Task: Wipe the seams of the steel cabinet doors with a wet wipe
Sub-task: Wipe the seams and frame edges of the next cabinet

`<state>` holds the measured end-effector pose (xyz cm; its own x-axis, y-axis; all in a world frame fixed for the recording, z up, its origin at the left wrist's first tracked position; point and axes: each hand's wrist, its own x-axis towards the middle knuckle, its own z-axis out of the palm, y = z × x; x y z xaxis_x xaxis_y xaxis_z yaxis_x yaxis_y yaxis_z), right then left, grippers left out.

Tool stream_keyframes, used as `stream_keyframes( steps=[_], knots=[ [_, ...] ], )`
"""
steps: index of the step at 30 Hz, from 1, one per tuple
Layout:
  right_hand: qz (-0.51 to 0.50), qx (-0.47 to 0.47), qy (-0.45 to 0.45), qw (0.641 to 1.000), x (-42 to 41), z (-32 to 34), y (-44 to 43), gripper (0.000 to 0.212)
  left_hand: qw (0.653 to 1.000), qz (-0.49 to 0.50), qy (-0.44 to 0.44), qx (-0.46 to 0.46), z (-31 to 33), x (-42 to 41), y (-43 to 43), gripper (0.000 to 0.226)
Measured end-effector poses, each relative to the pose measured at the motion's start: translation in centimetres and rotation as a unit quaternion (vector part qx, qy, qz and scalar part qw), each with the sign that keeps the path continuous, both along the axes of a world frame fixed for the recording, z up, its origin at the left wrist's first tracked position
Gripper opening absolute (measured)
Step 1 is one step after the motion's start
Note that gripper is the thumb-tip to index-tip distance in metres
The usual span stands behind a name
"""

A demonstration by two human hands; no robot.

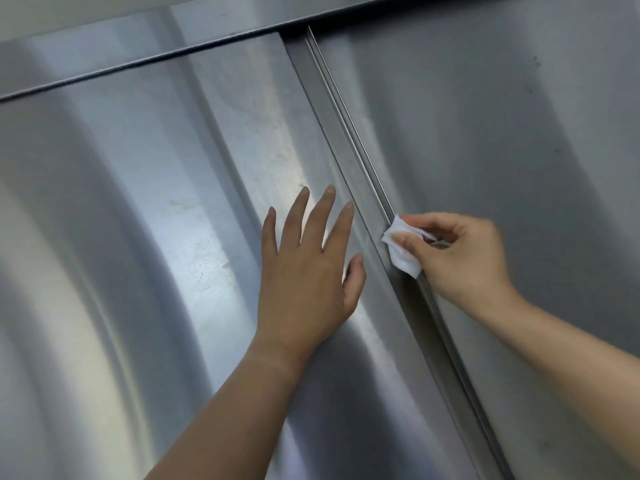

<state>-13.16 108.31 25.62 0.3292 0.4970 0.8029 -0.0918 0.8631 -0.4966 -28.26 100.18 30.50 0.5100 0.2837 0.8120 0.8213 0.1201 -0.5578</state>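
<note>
Two brushed steel cabinet doors fill the view, the left door (156,209) and the right door (502,126). Between them a vertical seam (349,133) runs from the upper middle down to the lower right. My right hand (464,258) pinches a folded white wet wipe (403,249) and presses it against the seam about halfway down. My left hand (308,268) lies flat on the left door just beside the seam, fingers straight and spread.
A horizontal steel ledge (138,60) crosses above the doors at the top, with a dark gap beneath it. Faint smudges show on the left door near the seam (277,154).
</note>
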Motion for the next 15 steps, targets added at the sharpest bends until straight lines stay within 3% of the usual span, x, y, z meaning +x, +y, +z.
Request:
stream_keyframes(
  steps=[8,15],
  knots=[
    [-0.023,-0.023,-0.007,0.999,-0.3,-4.2,-0.9,0.026,1.0,0.023,0.016,0.0,-0.9,0.3,-0.1,0.053],
    [-0.064,-0.006,-0.018,0.998,-0.3,-0.5,-0.1,0.018,1.0,0.004,0.021,0.008,-3.2,-0.1,0.7,0.058]
  ],
)
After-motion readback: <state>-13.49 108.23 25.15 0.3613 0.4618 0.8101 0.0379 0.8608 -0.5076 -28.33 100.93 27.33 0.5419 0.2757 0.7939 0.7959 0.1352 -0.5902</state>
